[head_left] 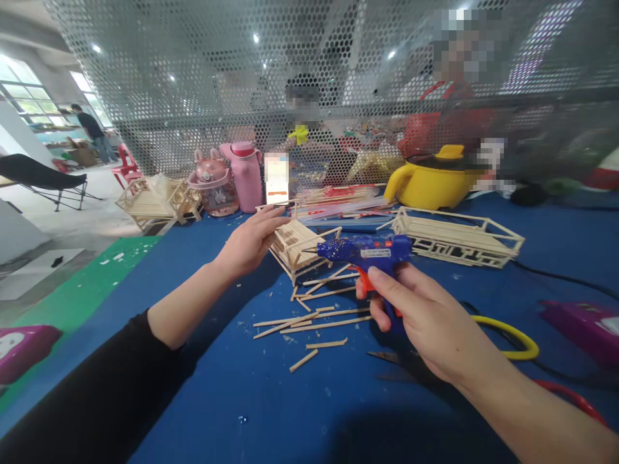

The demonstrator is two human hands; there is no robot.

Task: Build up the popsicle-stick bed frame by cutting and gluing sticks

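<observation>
My right hand (pixel 425 316) is wrapped round the grip of a blue glue gun (pixel 367 252) with an orange trigger. Its nozzle points left at a small frame built of wooden sticks (pixel 297 248) on the blue table. My left hand (pixel 251 241) rests on the left side of that stick frame, fingers curled against its top edge. Several loose wooden sticks (pixel 314 319) lie on the table just in front of the frame, between my two hands.
A longer stick frame (pixel 457 241) lies at the right, another (pixel 155 203) at the far left. Pink bottles (pixel 232 177), a phone (pixel 276 177) and a yellow pot (pixel 430 180) stand before a perforated metal screen (pixel 217 77). A yellow ring (pixel 512 338) and cables lie right; people sit behind the screen.
</observation>
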